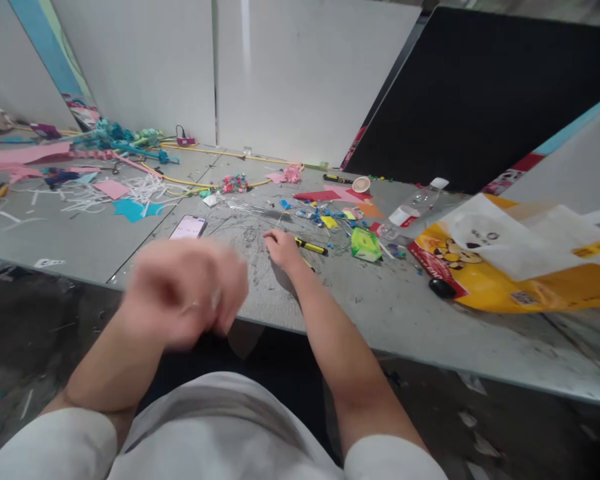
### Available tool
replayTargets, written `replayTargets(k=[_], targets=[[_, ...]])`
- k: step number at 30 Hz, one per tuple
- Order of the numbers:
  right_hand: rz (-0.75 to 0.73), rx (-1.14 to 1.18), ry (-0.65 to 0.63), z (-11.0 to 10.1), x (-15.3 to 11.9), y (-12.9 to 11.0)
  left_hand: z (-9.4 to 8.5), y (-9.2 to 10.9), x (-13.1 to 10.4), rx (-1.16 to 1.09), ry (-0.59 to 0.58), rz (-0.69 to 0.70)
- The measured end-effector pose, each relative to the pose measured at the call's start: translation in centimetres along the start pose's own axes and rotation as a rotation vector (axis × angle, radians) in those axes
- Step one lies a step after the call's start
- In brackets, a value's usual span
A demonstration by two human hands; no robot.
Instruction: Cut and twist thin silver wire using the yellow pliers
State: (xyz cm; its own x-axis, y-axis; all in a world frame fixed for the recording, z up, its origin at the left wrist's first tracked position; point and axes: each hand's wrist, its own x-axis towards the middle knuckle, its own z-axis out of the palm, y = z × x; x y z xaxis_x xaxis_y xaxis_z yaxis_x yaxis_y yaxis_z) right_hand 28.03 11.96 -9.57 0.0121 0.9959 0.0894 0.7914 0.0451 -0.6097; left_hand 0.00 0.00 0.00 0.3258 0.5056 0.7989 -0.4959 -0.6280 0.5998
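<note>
My left hand [185, 290] is raised in front of the table's near edge, blurred by motion. Its fingers look curled in, and a small pale thing seems to show among them, too smeared to name. Lower and further right, my right hand [283, 250] rests on the grey table [375, 300], its fingertips drawn together; what they hold, if anything, is too small to tell. Just right of that hand lies a yellow and black cutter [311, 247]. A phone with a lit screen [189, 227] lies beyond my left hand.
Blue and yellow bits [329, 221], a green packet [365, 245] and a clear bottle [413, 210] lie to the right, before a yellow bag [535, 287] and a black mouse [442, 288]. Paper strips [145, 189] and pink sheets [27, 155] cover the left. White panels [310, 80] stand behind.
</note>
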Motion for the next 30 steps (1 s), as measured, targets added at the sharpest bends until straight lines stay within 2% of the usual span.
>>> replayTargets(k=[1, 2, 4, 5, 7, 9, 10, 14, 18, 20, 23, 24, 26, 30], targets=[[-0.046, 0.035, -0.015, 0.2, -0.1, -0.1, -0.2, -2.5, 3.0, 0.024, -0.01, -0.089], [-0.098, 0.081, -0.036, 0.4, -0.2, -0.1, -0.2, -5.1, 5.0, 0.093, 0.082, -0.213], [-0.199, 0.183, -0.099, 0.8, -0.4, 0.1, -0.4, -10.1, 6.8, 0.235, 0.279, -0.5], [-0.239, 0.221, -0.141, 0.9, -0.4, 0.2, -0.7, -12.4, 6.9, 0.335, 0.352, -0.653], [-0.301, 0.222, -0.219, 1.3, -0.5, 0.5, -1.2, -16.1, 6.4, 0.394, 0.352, -0.857], [-0.364, 0.169, -0.261, 1.6, -0.6, 0.7, -1.8, -18.3, 5.6, 0.269, 0.304, -0.97], [-0.396, 0.148, -0.272, 1.8, -0.7, 0.8, -2.0, -18.9, 5.3, 0.22, 0.3, -0.97], [-0.481, 0.144, -0.284, 1.7, -1.1, 0.5, -2.5, -19.0, 4.9, 0.048, 0.388, -0.927], [-0.465, 0.131, -0.218, -0.1, -1.2, -0.1, -3.4, -18.3, 4.9, -0.097, 0.55, -0.975], [-0.338, -0.021, -0.127, -1.8, -1.2, 0.0, -3.8, -18.1, 4.8, -0.117, 0.604, -0.998], [0.015, -0.373, -0.008, -4.9, -1.2, 1.0, -3.8, -18.0, 4.7, -0.109, 0.627, -1.028], [0.155, -0.457, -0.05, -5.8, -1.2, 1.4, -3.7, -17.9, 4.7, -0.11, 0.624, -1.038], [0.303, -0.52, -0.213, -7.4, -1.3, 2.3, -3.3, -17.7, 4.9, -0.118, 0.611, -1.066], [0.318, -0.514, -0.261, -8.5, -1.3, 2.8, -2.8, -17.0, 5.2, -0.157, 0.583, -1.123]])
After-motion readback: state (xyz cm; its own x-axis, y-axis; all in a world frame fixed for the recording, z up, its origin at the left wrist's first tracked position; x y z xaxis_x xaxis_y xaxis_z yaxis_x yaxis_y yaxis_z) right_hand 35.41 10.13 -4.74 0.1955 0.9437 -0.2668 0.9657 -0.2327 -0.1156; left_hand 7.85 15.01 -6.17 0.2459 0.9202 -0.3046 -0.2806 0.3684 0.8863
